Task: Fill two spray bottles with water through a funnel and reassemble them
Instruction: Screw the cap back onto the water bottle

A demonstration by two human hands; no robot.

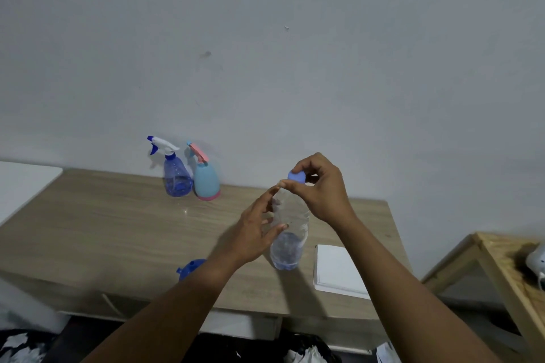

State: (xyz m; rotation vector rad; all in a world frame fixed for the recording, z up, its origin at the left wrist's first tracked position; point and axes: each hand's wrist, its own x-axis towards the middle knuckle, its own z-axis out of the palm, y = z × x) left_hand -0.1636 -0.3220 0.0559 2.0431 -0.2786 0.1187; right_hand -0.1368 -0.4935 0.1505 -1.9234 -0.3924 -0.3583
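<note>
At the top of the clear plastic water bottle, our right hand pinches the blue cap between thumb and fingertips, the fingers curled narrowly around it; we cannot tell whether the cap sits on the neck or is just lifted off it. Our left hand wraps loosely around the bottle's upper body, thumb on the near side and fingers reaching up along the far side, steadying it upright. The bottle stands on the light wooden table, its thin walls crumpled, with a little water low in the base. Just beside it to the right lies a white pad of paper, flat near the table's front edge. To the left, partly hidden behind our left forearm, a blue funnel rests on the tabletop. Well apart from our hands, against the grey wall at the back of the table, the two spray bottles stand upright and touching: a translucent blue spray bottle with a white and blue trigger head on the left, and a pale turquoise spray bottle with a pink trigger head and pink base on the right. Both have their heads fitted. Off to the right stands a second wooden table, with a white object at the frame edge too cropped to name.
</note>
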